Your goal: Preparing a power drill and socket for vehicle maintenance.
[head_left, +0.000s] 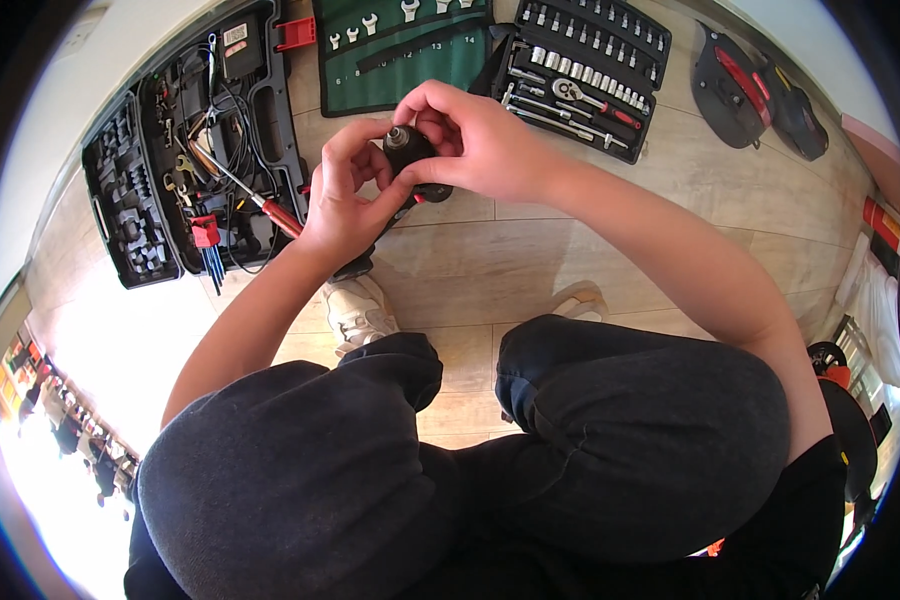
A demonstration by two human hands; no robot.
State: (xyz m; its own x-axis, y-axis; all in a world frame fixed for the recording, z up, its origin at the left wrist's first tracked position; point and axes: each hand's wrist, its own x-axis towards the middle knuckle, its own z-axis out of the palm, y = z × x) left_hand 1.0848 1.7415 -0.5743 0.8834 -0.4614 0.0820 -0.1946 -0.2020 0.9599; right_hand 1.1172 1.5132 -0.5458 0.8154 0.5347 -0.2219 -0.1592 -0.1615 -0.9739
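The left hand [345, 195] wraps its grip around the body of a black power drill [410, 160], while the right hand [475, 140] pinches the drill's chuck from above with its fingertips, so both grips are closed on the same tool, held in the air above the wooden floor [530, 250]. Beyond the grip lie a green wrench roll [400, 50] and an open socket set case [580, 70]; to its left sits an open black tool case [190, 150] with a red-handled screwdriver [260, 195].
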